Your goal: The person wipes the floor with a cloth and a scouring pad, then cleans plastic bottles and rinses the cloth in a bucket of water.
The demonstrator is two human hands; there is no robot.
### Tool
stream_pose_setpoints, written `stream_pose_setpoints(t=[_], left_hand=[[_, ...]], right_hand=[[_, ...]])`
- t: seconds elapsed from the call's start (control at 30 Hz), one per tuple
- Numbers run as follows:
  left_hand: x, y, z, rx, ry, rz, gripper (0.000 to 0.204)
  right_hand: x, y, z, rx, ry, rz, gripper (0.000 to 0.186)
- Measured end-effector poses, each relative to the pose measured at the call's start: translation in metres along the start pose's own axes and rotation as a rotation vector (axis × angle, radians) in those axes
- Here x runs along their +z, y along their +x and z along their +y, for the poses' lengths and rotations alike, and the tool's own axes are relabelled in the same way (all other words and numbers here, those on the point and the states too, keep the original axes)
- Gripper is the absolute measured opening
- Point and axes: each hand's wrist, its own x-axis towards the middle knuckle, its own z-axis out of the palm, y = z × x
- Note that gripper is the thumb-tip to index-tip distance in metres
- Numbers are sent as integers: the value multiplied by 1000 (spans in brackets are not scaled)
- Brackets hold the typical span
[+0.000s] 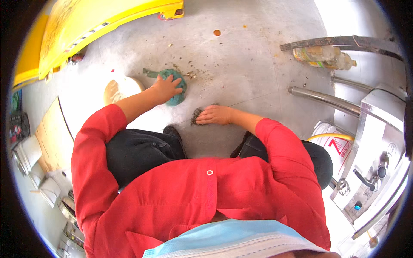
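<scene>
My left hand (167, 88) lies on a bunched green cloth (176, 99) on the floor, its fingers spread and curved over the top. A thin twisted end of the cloth sticks out to the left. My right hand (216, 115) presses a dark, wiry scouring pad (196, 117) against the floor, just in front of my feet. The hand covers part of the pad. Crumbs and small dark debris (193, 74) are scattered beyond the cloth. Close to my left forearm stands a pale round tub (112, 91).
A yellow cabinet-like unit (64, 43) occupies the far left. Clear plastic bottles (322, 58) lie at the right beside metal legs (322, 99). A steel appliance with a handle (374, 150) and a white bucket (331, 144) are at my right. A reddish-brown disc (217, 32) lies farther out.
</scene>
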Motion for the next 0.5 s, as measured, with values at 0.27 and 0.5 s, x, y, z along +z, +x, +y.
stream_pose_setpoints(t=[0.27,0.5], left_hand=[[2,-4,-34,-197,-230,132,46],[-15,-65,-60,-384,-407,91,28]], right_hand=[[-25,12,25,279,69,67,48],[-105,53,117,723,-341,513,44]])
